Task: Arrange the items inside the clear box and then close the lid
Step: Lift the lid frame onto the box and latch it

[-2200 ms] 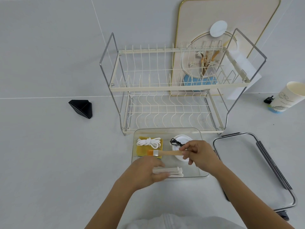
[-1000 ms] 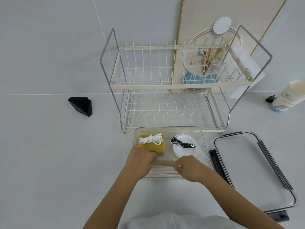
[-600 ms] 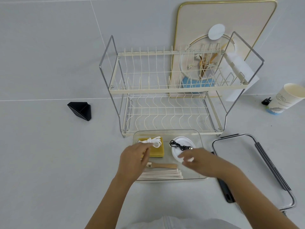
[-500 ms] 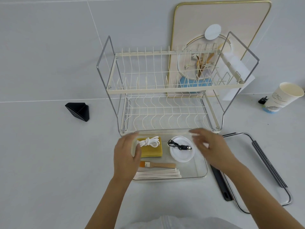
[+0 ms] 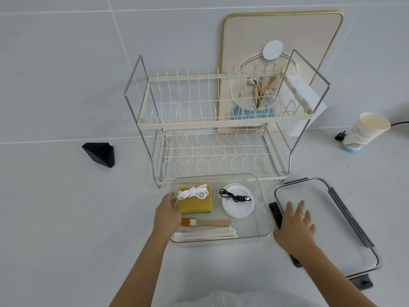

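Note:
The clear box (image 5: pixel 263 209) stands open on the counter before me. Inside lie a yellow sponge (image 5: pixel 195 203) with a white cord (image 5: pixel 193 192) on top, a white round lid (image 5: pixel 238 206) bearing a black cable (image 5: pixel 235 197), a small wooden brush (image 5: pixel 205 222) and flat white strips (image 5: pixel 205 234). My left hand (image 5: pixel 167 214) grips the box's left wall. My right hand (image 5: pixel 295 226) rests flat, fingers spread, on the left edge of the clear lid (image 5: pixel 327 222), which lies to the right of the box with black clasps.
A two-tier wire dish rack (image 5: pixel 221 129) stands right behind the box. A framed picture (image 5: pixel 309 41) leans on the wall behind it. A paper cup (image 5: pixel 365 132) sits far right, a black triangular holder (image 5: pixel 100 152) far left.
Both hands left the brush lying in the box. My left hand moved to the box's left wall and my right hand swung right onto the lid.

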